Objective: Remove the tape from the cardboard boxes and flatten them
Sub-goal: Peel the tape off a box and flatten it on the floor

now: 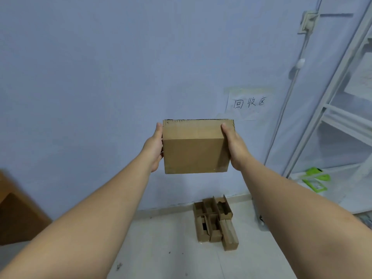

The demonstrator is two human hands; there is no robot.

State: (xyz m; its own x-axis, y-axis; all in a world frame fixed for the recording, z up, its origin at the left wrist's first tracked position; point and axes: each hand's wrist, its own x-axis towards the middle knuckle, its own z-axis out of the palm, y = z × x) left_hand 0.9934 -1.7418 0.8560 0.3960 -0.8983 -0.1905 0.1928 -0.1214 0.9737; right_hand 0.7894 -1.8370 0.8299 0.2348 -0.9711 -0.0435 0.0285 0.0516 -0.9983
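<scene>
bare forearms lead to the left hand (155,146) and right hand (233,148), which clasp the cardboard box (194,150) between them in mid-air. held only by its sides, it may slip onto the cardboard pile (215,222) below the hands.

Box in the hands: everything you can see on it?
The cardboard box is plain brown corrugated board, closed, box-shaped, not flattened. It is held in the air before a pale wall, two faces showing, the far upper edge ragged and dark. A small pale mark sits near its lower right corner. The left hand grips its left side, the right hand its right, thumbs on the upper face.
</scene>
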